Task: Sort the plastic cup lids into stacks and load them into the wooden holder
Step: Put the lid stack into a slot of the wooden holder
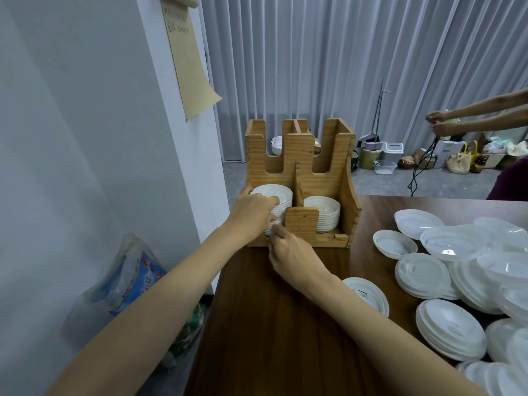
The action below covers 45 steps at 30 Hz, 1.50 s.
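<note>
From the head view, the wooden holder stands at the far left end of the table, a pale, grainy box with finger-jointed corners, tall notched back walls and a low front block between its two near compartments. The left stack of white, round, ribbed plastic lids sits in the left near compartment and rises a little higher than the right stack in the compartment beside it. The left hand holds the left stack, its fingers curled over the top rim and down the side. The right hand comes in from the near side, thumb and forefinger narrowed to a pinch at the stack's lowest lids. To the right, loose lids lie heaped and overlapping on the dark wood-grain tabletop, some milky white, others clearer and glossy. Pleated grey curtains hang at the far side, and a tan paper sheet curls off the white wall at the left.
</note>
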Available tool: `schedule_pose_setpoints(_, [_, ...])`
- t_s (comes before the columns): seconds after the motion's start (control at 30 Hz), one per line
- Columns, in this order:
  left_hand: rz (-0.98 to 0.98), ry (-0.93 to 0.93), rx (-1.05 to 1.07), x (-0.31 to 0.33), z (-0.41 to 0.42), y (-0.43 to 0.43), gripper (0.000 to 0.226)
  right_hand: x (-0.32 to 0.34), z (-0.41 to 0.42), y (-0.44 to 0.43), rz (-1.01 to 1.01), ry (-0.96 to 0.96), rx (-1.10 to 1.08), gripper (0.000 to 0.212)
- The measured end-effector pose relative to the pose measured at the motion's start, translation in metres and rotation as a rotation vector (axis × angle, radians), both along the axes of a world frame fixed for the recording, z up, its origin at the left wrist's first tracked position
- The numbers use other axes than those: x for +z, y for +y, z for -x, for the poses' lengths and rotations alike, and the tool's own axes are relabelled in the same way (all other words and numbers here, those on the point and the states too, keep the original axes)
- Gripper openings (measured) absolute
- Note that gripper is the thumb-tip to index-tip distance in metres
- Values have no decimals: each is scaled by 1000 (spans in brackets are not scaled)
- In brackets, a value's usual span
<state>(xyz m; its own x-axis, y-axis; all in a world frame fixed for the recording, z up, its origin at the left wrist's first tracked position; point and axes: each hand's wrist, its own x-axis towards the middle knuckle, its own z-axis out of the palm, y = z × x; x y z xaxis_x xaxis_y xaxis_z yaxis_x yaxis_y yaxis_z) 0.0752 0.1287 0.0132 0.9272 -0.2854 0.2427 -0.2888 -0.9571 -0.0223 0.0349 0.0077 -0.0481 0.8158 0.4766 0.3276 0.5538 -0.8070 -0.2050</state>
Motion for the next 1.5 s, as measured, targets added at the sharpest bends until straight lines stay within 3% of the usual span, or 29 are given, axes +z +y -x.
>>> schedule_pose_setpoints(0.47, [-160, -4, -24, 5, -2, 0, 19, 4, 1, 0, 25, 14, -1, 24])
schedule_pose_setpoints(0.73, [-317, -112, -57, 1, 6, -1, 31, 3, 3, -2, 8, 12, 10, 23])
schedule_pose_setpoints(1.37, [-585, -142, -145, 17, 2, -13, 25, 3, 1, -1, 14, 8, 14, 26])
schedule_pose_setpoints(1.5, [-568, -131, -159, 23, -4, -7, 25, 2, 1, -1, 19, 8, 4, 25])
